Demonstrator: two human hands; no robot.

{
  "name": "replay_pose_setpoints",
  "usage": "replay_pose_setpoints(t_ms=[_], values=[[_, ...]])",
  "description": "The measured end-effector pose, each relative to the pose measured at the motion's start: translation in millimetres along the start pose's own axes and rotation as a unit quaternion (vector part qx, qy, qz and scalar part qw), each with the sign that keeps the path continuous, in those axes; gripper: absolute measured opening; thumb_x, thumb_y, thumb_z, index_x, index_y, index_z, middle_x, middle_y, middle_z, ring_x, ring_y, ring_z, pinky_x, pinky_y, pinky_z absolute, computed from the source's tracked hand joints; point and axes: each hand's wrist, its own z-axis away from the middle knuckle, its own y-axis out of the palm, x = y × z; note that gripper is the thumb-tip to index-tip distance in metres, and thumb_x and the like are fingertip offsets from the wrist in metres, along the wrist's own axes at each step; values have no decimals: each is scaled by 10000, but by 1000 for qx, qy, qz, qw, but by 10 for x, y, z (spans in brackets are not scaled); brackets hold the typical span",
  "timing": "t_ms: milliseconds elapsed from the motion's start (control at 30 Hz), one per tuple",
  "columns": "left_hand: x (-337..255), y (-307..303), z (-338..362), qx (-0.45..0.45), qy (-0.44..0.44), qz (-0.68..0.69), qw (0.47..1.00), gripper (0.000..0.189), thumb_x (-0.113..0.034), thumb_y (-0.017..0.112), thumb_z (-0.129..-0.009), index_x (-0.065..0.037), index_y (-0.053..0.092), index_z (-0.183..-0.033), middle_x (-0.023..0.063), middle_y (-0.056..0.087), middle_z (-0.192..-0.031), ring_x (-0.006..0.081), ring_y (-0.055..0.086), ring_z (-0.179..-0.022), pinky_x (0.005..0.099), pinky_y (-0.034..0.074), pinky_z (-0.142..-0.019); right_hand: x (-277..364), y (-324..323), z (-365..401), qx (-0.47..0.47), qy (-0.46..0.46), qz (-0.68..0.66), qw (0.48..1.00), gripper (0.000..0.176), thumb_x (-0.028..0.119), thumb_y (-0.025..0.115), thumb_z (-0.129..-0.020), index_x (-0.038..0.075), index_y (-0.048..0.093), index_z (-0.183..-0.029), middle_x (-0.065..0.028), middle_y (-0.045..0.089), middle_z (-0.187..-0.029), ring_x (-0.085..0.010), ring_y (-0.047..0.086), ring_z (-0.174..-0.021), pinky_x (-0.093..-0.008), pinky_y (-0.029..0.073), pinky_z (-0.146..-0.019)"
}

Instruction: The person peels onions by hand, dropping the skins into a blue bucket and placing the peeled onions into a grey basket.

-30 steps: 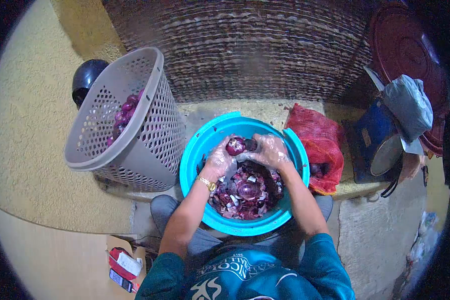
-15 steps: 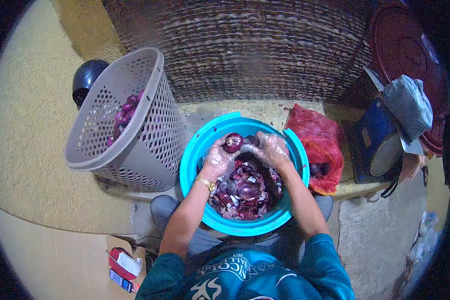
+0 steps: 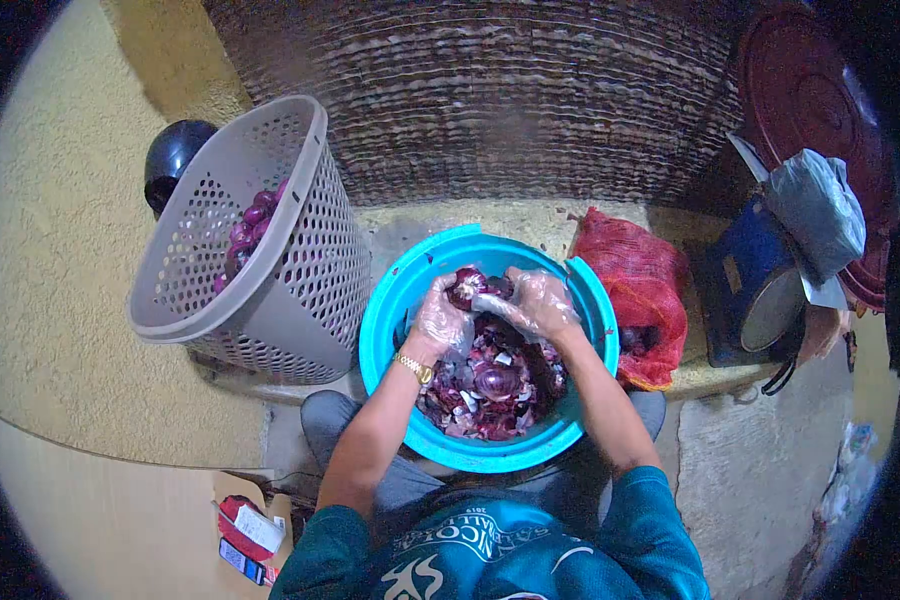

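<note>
A turquoise basin sits between the knees, with loose onion skins and a whole red onion inside. Above its far part, my left hand, in a clear plastic glove, is closed around a red onion. My right hand, gloved the same way, is beside it, its thumb stretched to the held onion. The fingers of my right hand curl over a dark purple piece, too hidden to make out fully.
A tall grey perforated basket with red onions stands left of the basin. A red mesh sack lies against its right side. Farther right are a blue scale and a grey plastic bag. A phone lies lower left.
My right hand has shifted slightly left, bringing its thumb against the held onion. The onion in my left hand has turned a little.
</note>
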Motion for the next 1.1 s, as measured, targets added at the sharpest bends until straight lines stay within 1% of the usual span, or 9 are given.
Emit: replay_pose_setpoints(t_ms=[100,200,300,433,500,733,867,1033,1100], values=[[10,157,81,-45,-5,11,999,345,-375,541,-958,-105,570,-1171,84,627,-1132,243,581,-1078,494,414,-999,-60,65,-13,-13,-17,8,1000,630,651,612,-785,26,623,-869,-213,636,-701,-401,635,-702,-498,483,-650],[13,123,65,-72,8,-25,997,327,-374,515,-969,-99,583,-1134,78,617,-1136,254,575,-1084,475,458,-981,-71,77,-13,-4,-15,6,1000,611,636,602,-801,31,613,-879,-214,638,-712,-411,633,-720,-503,483,-659],[27,108,84,-44,13,-31,998,300,-349,519,-973,-106,588,-1135,76,607,-1150,248,569,-1091,478,455,-988,-35,76,-13,0,-3,5,1000,588,620,600,-812,34,605,-874,-223,635,-721,-424,628,-732,-513,478,-666],[44,105,78,-63,9,-29,998,294,-332,520,-976,-100,589,-1142,71,600,-1166,240,560,-1106,461,458,-986,-57,105,-28,-4,-3,15,1000,582,612,601,-815,33,594,-859,-229,629,-714,-431,625,-727,-517,472,-659],[55,34,26,-22,13,-61,998,287,-346,533,-970,-158,591,-1179,26,600,-1174,205,558,-1104,507,437,-958,-38,85,-17,-8,-6,20,1000,579,609,600,-817,32,592,-862,-228,627,-708,-430,625,-723,-516,471,-656],[40,108,81,-42,9,-68,997,283,-338,531,-971,-155,602,-1175,43,598,-1183,207,550,-1122,522,443,-947,-60,106,-32,-5,-26,31,999,560,603,570,-842,45,598,-875,-217,620,-687,-417,623,-710,-523,472,-645],[30,118,90,1,22,-84,996,268,-305,528,-970,-161,579,-1191,38,594,-1201,221,547,-1140,500,452,-966,-52,106,-31,-5,-21,24,999,537,583,564,-854,47,599,-863,-219,620,-686,-411,628,-718,-520,476,-655],[32,128,102,28,37,-95,994,272,-289,528,-968,-161,560,-1207,54,581,-1229,234,551,-1137,502,455,-965,-70,125,-26,18,-29,7,999,468,527,545,-878,72,635,-941,-224,629,-713,-406,636,-738,-518,486,-673],[39,118,96,12,40,-92,995,267,-268,521,-973,-136,564,-1201,76,589,-1216,237,563,-1118,462,459,-973,-47,90,-29,40,-29,3,999,468,529,539,-880,80,641,-962,-226,632,-725,-408,636,-740,-517,487,-675]])
